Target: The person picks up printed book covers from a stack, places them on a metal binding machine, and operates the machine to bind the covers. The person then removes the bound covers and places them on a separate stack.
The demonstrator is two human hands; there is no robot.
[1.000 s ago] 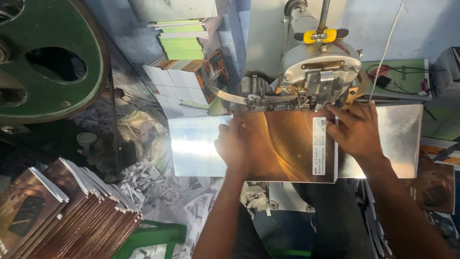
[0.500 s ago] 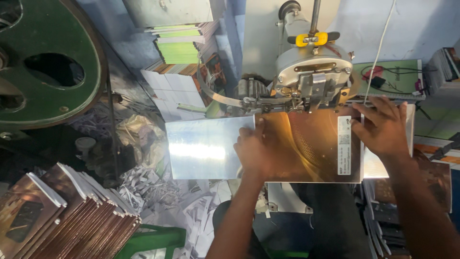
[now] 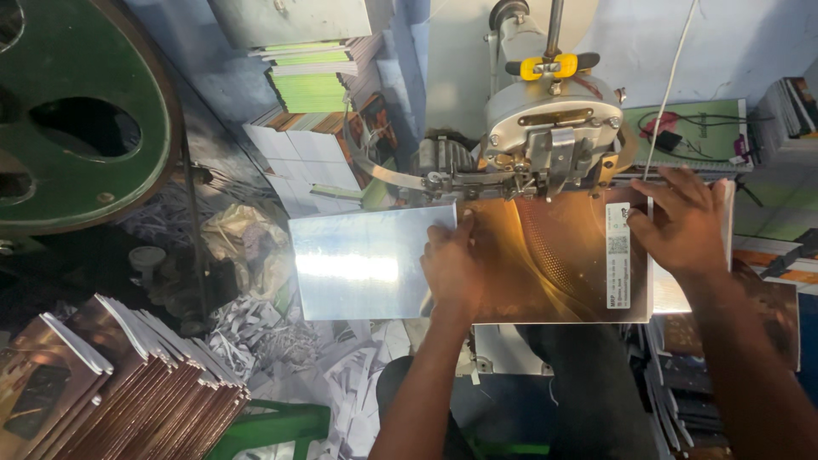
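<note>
Frame centre: left hand (image 3: 452, 268) and right hand (image 3: 682, 226), apart, pressed flat on glossy booklet (image 3: 545, 264) under stitching machine (image 3: 550, 128). Likely light, flexible, slippery; edges best grip.

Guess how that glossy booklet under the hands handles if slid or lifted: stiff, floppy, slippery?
Glossy booklet: probably slippery, since its cover mirrors the lamp. Likely thin and floppy; left hand and right hand both press it flat. Looks light.
</note>
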